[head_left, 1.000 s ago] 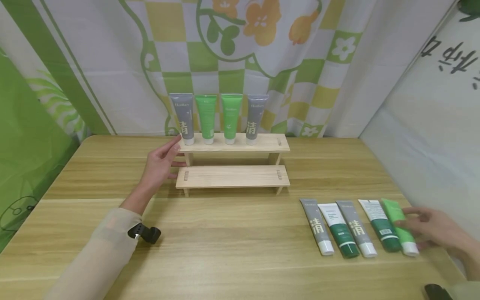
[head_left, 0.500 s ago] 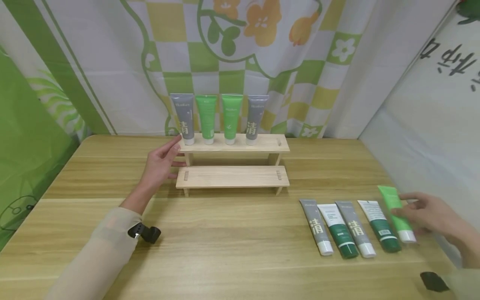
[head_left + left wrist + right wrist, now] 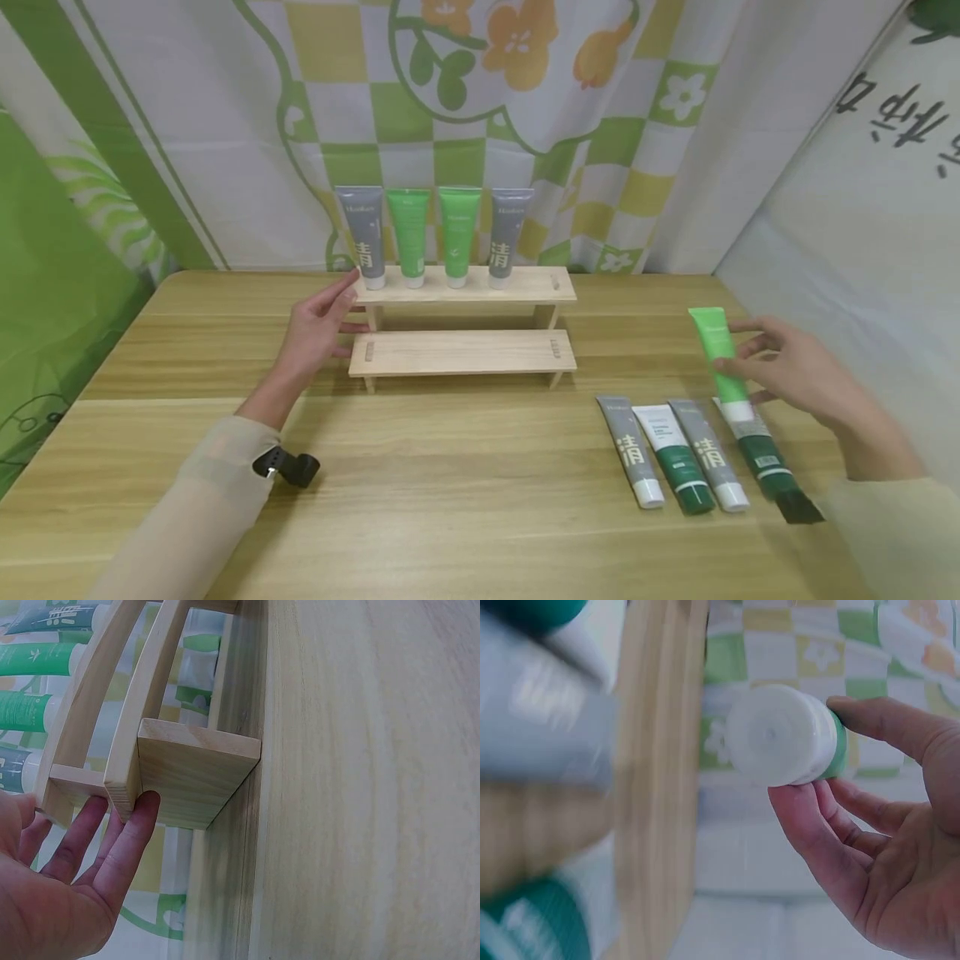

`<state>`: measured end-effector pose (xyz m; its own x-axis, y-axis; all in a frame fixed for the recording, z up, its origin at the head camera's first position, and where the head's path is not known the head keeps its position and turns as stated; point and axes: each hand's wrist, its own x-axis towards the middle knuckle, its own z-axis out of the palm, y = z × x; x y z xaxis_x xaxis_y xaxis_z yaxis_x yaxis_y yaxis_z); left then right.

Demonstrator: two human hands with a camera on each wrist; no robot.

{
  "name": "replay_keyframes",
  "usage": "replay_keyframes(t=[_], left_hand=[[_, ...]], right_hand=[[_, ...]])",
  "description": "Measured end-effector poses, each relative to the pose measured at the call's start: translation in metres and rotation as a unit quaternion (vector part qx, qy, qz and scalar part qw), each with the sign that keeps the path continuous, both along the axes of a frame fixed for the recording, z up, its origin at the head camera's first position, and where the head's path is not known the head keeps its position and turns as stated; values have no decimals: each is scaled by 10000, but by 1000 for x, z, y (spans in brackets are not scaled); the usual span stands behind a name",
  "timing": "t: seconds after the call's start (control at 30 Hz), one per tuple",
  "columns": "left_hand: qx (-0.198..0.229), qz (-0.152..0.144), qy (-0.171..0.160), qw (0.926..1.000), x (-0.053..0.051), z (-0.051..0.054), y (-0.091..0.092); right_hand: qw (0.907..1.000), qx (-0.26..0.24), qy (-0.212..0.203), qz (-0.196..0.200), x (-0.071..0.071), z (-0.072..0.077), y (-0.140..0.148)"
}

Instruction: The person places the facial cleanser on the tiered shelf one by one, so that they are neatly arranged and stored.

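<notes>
My right hand [image 3: 798, 371] pinches a light green squeeze tube [image 3: 720, 350] between thumb and fingers, raised with its white cap [image 3: 772, 735] downward. Below it lie two grey tubes, a white-and-green tube [image 3: 675, 458] and another white-and-green tube [image 3: 765, 462], partly covered by the raised tube's cap. At the left end of a two-step wooden rack [image 3: 465, 352], my left hand [image 3: 318, 329] touches the wood with fairly straight fingers [image 3: 131, 851]. Two grey tubes and two green tubes [image 3: 457, 237] stand cap-down on the upper step. The lower step is bare.
The wood-grain table [image 3: 420, 500] holds everything. A patterned curtain [image 3: 420, 125] hangs right behind the rack. White cloth [image 3: 847, 250] closes off the right side, and green cloth [image 3: 60, 250] hangs at the left.
My right hand has lifted the light green tube from the right end of the lying row and carried it up and leftward. My left hand stays at the rack.
</notes>
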<state>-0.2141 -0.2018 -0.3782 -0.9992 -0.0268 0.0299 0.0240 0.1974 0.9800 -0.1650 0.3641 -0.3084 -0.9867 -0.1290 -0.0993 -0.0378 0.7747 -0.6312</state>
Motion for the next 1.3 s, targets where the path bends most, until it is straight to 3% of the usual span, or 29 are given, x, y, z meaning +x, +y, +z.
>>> replay_keyframes(t=[0.2,0.53,0.8,1.3], left_hand=[[49,1,12,10000,-3,-1,2],[103,56,61,9999,-1,-1,0],[82,80,34,9999,0,-2,0],[156,88,-13,9998,0,-2,-1]], right_hand=[[9992,-239,316,-41,-19,13,-41],[9883,-1244,778,-423,-53,19,-113],[9615,-2078,1661,-685,-70,18,-162],[9130,-2606,3090,-548,-91,7,-216]])
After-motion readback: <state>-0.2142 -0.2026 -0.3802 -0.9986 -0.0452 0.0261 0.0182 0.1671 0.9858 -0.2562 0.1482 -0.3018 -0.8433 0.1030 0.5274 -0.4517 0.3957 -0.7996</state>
